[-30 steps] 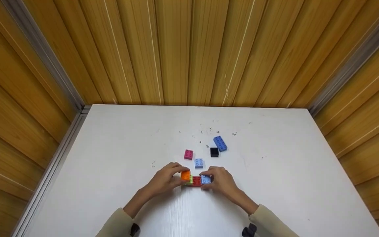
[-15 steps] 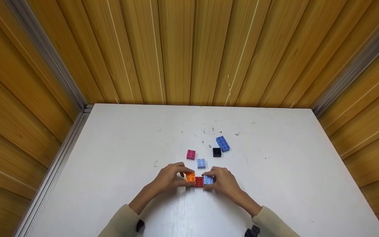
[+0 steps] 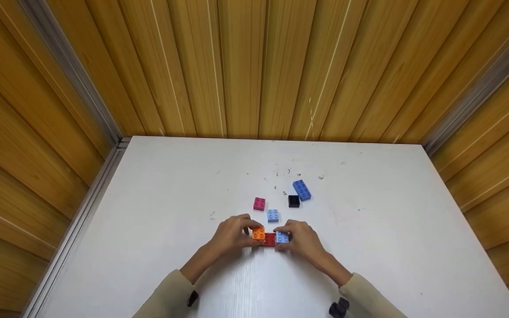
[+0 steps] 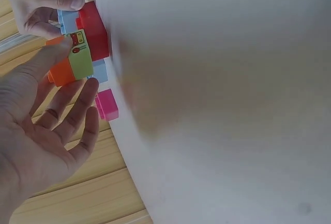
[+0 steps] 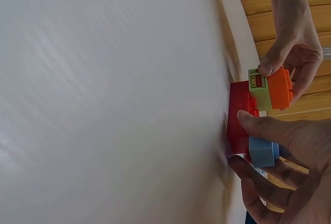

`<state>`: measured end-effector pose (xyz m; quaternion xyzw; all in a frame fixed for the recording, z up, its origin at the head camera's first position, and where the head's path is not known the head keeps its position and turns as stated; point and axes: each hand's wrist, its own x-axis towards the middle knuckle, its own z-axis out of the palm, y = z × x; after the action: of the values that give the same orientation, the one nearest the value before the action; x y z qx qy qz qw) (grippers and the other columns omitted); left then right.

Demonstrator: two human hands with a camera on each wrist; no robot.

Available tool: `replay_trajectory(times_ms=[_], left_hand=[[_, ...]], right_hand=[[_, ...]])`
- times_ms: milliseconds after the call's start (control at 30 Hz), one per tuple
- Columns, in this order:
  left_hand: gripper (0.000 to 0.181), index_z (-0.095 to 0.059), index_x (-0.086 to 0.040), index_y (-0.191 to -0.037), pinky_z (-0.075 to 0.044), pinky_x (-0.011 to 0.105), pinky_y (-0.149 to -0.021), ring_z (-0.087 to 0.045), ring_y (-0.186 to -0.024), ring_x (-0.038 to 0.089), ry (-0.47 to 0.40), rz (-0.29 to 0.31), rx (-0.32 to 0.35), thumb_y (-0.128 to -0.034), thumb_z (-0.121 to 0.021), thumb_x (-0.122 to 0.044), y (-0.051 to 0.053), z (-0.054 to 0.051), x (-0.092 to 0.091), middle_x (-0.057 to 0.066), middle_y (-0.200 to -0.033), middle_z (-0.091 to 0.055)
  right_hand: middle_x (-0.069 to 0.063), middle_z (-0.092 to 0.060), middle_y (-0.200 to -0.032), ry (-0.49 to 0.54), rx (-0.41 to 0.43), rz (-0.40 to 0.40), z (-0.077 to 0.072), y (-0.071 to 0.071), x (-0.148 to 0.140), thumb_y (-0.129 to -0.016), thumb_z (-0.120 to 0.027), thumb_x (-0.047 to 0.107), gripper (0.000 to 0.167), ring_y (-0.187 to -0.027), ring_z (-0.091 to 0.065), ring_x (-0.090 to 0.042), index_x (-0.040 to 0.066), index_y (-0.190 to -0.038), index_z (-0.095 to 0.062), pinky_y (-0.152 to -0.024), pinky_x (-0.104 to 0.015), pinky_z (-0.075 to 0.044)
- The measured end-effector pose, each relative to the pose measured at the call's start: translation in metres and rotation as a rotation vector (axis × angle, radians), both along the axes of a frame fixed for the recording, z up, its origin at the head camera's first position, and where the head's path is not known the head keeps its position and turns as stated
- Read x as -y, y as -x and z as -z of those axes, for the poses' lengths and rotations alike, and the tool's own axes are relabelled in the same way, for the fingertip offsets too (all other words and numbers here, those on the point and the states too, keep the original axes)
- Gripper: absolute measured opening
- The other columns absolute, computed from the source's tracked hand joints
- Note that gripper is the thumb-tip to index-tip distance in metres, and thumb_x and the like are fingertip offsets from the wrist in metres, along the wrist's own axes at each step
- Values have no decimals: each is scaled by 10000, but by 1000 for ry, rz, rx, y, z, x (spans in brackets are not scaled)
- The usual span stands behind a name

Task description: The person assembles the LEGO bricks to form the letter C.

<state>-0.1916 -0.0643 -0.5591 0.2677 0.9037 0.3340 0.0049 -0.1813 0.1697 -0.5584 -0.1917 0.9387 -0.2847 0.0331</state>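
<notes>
While left fingers (image 4: 77, 111) pinch bricks (image 4: 81, 63), right fingers (image 5: 265, 184) too.

Head: looked forward and down from above the white rectangular tabletop (image 3: 175, 176), farthest off, toward the yellow-brown wood-grain panel wall (image 3: 241, 66).
Left wrist: sat close to the bare left hand (image 4: 49, 115), rolled sideways, facing that wall; its height was hard to judge over the blurred foreground.
Right wrist: sat close to the bare right hand (image 5: 292, 167), rolled oppositely.
Shared by wrists: the rectangular red plastic brick (image 5: 238, 97) and both hands showed in each.
</notes>
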Motion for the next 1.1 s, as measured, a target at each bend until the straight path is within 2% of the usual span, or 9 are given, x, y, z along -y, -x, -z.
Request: replay_trajectory(times_ms=[167, 267, 333, 433, 500, 633, 767, 933, 1100], left_hand=[[369, -774, -132, -1160, -495, 184, -697, -679, -827, 149, -31, -19, -3, -818, -868, -234, -7, 6, 3, 4, -909, -666], [396, -738, -131, -1240, -499, 193, -720, -676, -863, 160, -64, 0, 31, -881, -812, -280, -12, 10, 6, 8, -977, -659], [413, -709, -106, -1283, -515, 225, -742, -684, -888, 190, -116, 28, 64, -921, -767, -297, -12, 11, 10, 31, -1022, -678], [418, -663, -53, -1330, -546, 278, -806, -691, -960, 243, -225, 81, 135, -986, -684, -290, -4, 13, 15, 89, -1106, -713], [415, -636, -8, -1343, -560, 302, -843, -691, -998, 272, -295, 94, 177, -1015, -641, -263, 3, 14, 18, 132, -1130, -723], [372, -622, 24, -1329, -552, 281, -829, -683, -1005, 293, -368, 33, 208, -1025, -621, -190, 20, 16, 23, 172, -1116, -713], [368, -612, 38, -1325, -563, 333, -820, -678, -995, 322, -372, -20, 164, -991, -653, -110, 34, 16, 22, 227, -1144, -685], [474, -568, 64, -1367, -585, 489, -811, -654, -1034, 399, -327, 1, 105, -924, -708, -30, 47, 17, 13, 288, -1248, -626], [560, -537, 62, -1410, -565, 541, -850, -640, -1061, 408, -277, 13, 103, -890, -737, 5, 55, 16, 4, 266, -1328, -590]], right_hand=[[-14, -687, -878, -6, 3, -1, 0, 0, 2, -709, -926, 182, 444, -735, -515, -81, 98, -1125, -795, -633, -216, -421], [-5, -681, -880, -18, 14, 3, 0, 0, 2, -721, -919, 183, 440, -730, -513, -87, 109, -1136, -793, -626, -215, -414], [2, -675, -880, -28, 16, 3, -1, -1, 2, -726, -917, 187, 436, -728, -511, -90, 115, -1138, -793, -623, -219, -410], [9, -662, -874, -46, 22, 7, -2, 0, 1, -730, -917, 195, 435, -727, -501, -98, 120, -1140, -793, -625, -228, -398], [10, -659, -875, -57, 30, 8, -3, 1, 0, -733, -916, 203, 440, -727, -497, -99, 120, -1146, -791, -625, -228, -396], [7, -655, -876, -61, 47, -1, -5, 3, 1, -742, -912, 218, 451, -728, -486, -104, 116, -1163, -785, -626, -225, -384], [7, -636, -875, -47, 51, -1, -5, 3, 2, -754, -904, 212, 449, -731, -479, -109, 117, -1175, -780, -630, -223, -373], [10, -606, -885, -25, 52, 6, -2, -1, 1, -770, -890, 191, 436, -743, -457, -106, 112, -1183, -776, -644, -222, -368], [-2, -621, -917, -3, 67, -24, -1, -1, 2, -770, -887, 171, 450, -778, -466, -121, 86, -1195, -766, -681, -247, -385]])
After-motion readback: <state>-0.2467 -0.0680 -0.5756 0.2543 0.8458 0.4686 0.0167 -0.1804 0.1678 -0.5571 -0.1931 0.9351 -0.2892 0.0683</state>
